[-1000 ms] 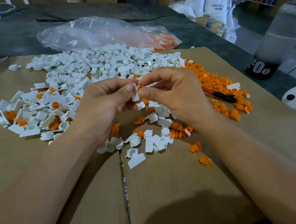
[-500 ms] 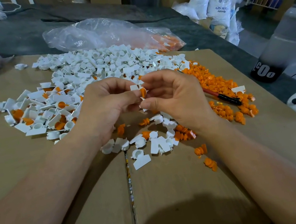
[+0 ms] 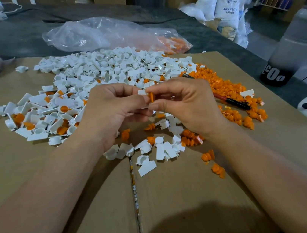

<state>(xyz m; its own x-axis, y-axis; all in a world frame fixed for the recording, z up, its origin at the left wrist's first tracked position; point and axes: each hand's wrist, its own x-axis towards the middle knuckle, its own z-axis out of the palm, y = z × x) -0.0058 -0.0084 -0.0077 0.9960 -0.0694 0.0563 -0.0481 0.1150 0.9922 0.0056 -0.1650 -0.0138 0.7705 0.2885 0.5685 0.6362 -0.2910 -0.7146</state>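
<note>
Head: plug (image 3: 151, 97), cap (image 3: 142, 92), white pile (image 3: 113, 68) behind

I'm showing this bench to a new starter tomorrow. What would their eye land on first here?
First the two hands meeting mid-frame: the left hand pinches a white piece, and the right hand pinches an orange plug right beside it. Behind them a big heap of white pieces spreads over the cardboard, with a band of orange plugs along its right side.
</note>
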